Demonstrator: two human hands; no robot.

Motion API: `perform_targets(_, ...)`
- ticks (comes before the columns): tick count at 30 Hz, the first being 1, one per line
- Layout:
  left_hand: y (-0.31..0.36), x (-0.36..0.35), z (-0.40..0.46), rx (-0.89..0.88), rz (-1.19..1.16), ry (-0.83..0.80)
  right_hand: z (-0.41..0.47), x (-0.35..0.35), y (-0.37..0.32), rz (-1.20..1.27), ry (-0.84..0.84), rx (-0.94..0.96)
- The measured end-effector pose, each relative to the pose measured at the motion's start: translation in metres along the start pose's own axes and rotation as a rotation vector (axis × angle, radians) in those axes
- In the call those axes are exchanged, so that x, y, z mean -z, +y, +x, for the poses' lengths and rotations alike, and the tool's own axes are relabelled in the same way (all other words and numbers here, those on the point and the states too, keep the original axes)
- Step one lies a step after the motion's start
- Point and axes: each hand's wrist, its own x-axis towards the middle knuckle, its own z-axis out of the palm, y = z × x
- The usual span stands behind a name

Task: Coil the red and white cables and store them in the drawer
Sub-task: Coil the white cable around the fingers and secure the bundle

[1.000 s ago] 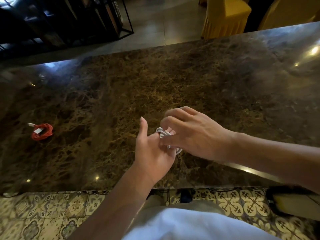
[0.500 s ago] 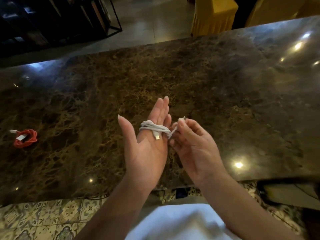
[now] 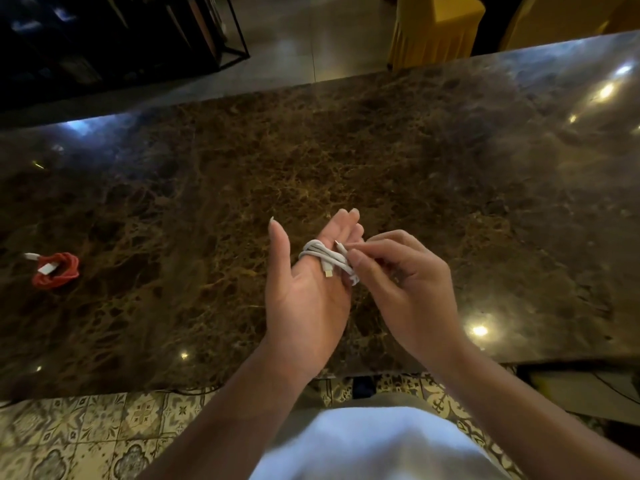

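A wide bench (image 3: 346, 150) of dark brown marble with light veins fills most of the view, and small lamp reflections shine on it. Behind the bench stands a black metal shelf (image 3: 121, 39) at the far left and yellow covered chairs (image 3: 436, 26) at the far right. Patterned floor tiles (image 3: 86, 434) lie below the near edge.

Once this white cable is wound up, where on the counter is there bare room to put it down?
Most of the marble counter is bare: the wide stretch beyond both hands to the far edge, the right part, and the patch between the coiled red cable and the left hand. Only the left end, around the red cable, is taken. The right hand pinches the white cable.
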Motion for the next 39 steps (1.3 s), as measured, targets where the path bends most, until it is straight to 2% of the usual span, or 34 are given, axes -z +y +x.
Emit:
perform_targets(3,0.004,0.004,0.003,0.033,0.041,0.003,0.002,0.006,-0.004,-0.304,-0.155,0.169)
perform_targets(6,0.001,0.007,0.007,0.076,0.137,0.005,0.008,0.011,-0.008,-0.581,-0.184,0.294)
perform_targets(10,-0.008,0.006,0.011,0.206,0.198,0.026,0.004,0.01,-0.012,-0.784,-0.204,0.291)
perform_targets(16,-0.019,0.011,0.024,0.296,0.273,0.14,-0.008,0.001,0.0,-0.582,-0.21,-0.007)
perform_targets(18,-0.018,0.013,0.024,0.342,0.226,0.103,-0.012,0.001,0.002,-0.392,-0.197,-0.123)
perform_targets(22,-0.015,0.027,0.023,0.407,0.145,-0.074,-0.008,0.006,0.006,-0.063,-0.315,-0.332)
perform_targets(25,-0.014,0.027,0.02,0.343,0.147,-0.171,0.0,0.01,0.0,0.07,-0.342,-0.316)
perform_targets(29,-0.015,0.019,0.011,0.139,0.096,-0.105,0.005,0.01,0.0,0.071,-0.386,-0.128)
perform_targets(31,-0.014,0.019,0.007,0.079,0.05,-0.073,0.007,0.007,0.006,0.053,-0.421,-0.1)
perform_targets(35,-0.014,0.025,0.005,0.054,-0.002,-0.035,0.01,0.002,0.009,0.054,-0.496,-0.114)
perform_targets(39,-0.014,0.029,0.003,0.021,-0.042,-0.106,0.015,0.008,0.004,0.049,-0.567,-0.095)
